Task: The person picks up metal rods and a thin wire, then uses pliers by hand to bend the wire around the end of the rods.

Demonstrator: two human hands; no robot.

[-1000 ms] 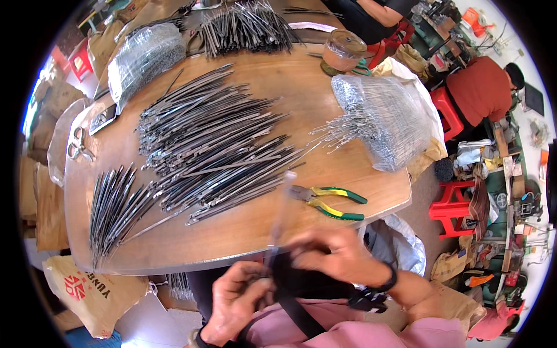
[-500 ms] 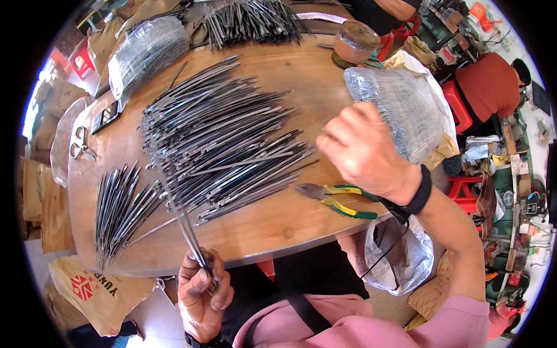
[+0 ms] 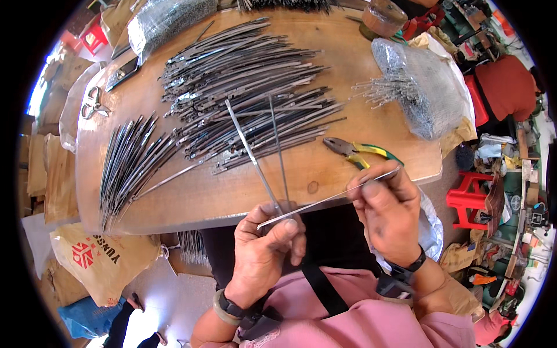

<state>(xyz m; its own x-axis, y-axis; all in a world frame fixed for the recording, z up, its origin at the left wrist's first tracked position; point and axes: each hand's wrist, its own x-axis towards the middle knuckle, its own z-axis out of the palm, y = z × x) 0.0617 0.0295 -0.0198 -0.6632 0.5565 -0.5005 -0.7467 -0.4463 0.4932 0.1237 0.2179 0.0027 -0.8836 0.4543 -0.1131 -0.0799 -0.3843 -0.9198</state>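
Note:
Near the table's front edge, my left hand (image 3: 264, 246) is closed on thin metal strips (image 3: 250, 152); two of them stick up from its fingers. My right hand (image 3: 387, 211) pinches a thin metal rod (image 3: 325, 200) slantwise between thumb and fingers. That rod's left end crosses in front of the strips, by my left thumb. Just beyond my right hand lie pliers (image 3: 355, 152) with yellow and green handles. A broad pile of dark metal strips (image 3: 243, 64) covers the middle of the table, and a smaller fanned bundle (image 3: 130, 165) is at its left.
On the wooden table (image 3: 191, 225) are scissors (image 3: 94, 104), a dark flat device (image 3: 123, 73) and a plastic-wrapped bundle (image 3: 165, 26). A clear bag of thin wire pieces (image 3: 420, 87) lies at the right, some ends poking out. A red stool (image 3: 469, 200) stands right of the table.
My right hand has come down toward my left hand and now holds a rod. My left hand has moved right and up with its strips. Wire ends now stick out of the right-hand bag.

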